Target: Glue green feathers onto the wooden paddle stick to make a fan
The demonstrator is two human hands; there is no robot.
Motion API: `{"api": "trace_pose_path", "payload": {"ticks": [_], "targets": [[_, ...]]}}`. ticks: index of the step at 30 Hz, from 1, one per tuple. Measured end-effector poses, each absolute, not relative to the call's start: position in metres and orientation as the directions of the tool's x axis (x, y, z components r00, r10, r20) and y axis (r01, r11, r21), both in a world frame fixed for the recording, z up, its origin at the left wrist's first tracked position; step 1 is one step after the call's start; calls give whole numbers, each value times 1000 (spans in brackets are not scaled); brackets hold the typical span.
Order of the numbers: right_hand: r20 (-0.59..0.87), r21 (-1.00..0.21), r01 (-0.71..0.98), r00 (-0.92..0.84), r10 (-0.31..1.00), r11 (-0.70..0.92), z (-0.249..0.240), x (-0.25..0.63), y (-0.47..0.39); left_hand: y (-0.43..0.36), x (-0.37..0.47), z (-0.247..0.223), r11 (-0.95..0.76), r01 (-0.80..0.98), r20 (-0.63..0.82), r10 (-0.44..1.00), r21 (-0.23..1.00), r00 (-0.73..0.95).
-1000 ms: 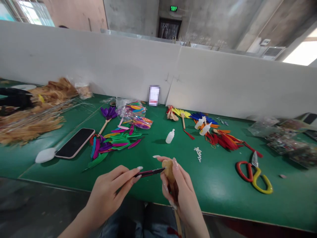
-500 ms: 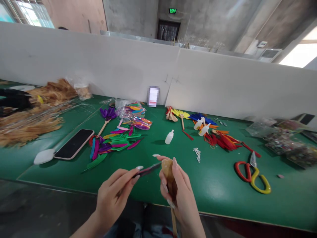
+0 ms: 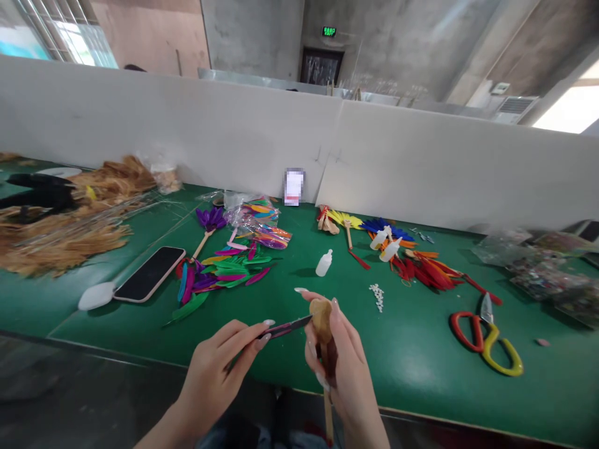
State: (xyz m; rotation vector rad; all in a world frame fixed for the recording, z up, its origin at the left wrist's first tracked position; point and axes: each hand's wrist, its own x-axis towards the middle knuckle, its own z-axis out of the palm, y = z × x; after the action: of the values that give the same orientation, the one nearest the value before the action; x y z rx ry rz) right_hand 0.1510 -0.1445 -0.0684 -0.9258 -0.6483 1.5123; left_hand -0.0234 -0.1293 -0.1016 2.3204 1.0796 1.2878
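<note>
- Tan wooden spoon-shaped piece [image 3: 321, 319] is sitting in the right hand [image 3: 344, 365], fingers wrapped around it, over the near edge of the green table [image 3: 421, 355].
- Left hand [image 3: 215, 368] is pinching a slim dark tool [image 3: 283, 328], thumb and fingers clamped on it. Knife or tweezers, can't tell. Its tip is pointing right at the wood's rim; can't tell if it's actually touching.
- Biggest worry imo: right fingertips are sitting just beside that tip, so a slip off the rounded wood could be poking one.
- Also, a loose right grip could be letting the piece twist under pressure.
- Squeeze bottle [image 3: 324, 264] is standing beyond the hands; a careless elbow or reach could be tipping it. Can't make out its contents.
- Two more bottles [image 3: 390, 250] are sitting among feathers, the nearer one showing something yellowish.
- Clear bag [image 3: 262, 215] on the left is holding colourful feathers; a smaller bag [image 3: 167, 179] behind is holding pale bits, too blurry to name.
- White beads [image 3: 377, 298] are lying loose, no container, so a sleeve could be scattering them.
</note>
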Motion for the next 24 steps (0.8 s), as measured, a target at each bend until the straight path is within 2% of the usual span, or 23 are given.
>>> {"api": "trace_pose_path", "payload": {"ticks": [9, 24], "targets": [[-179, -852, -511, 73, 981, -117, -73, 147, -148, -139, -17, -105, -656, 492, 606, 742, 572, 285], [-258, -839, -527, 164, 952, -137, -79, 147, -145, -134, -12, -112, -663, 473, 614, 738, 580, 281]]}}
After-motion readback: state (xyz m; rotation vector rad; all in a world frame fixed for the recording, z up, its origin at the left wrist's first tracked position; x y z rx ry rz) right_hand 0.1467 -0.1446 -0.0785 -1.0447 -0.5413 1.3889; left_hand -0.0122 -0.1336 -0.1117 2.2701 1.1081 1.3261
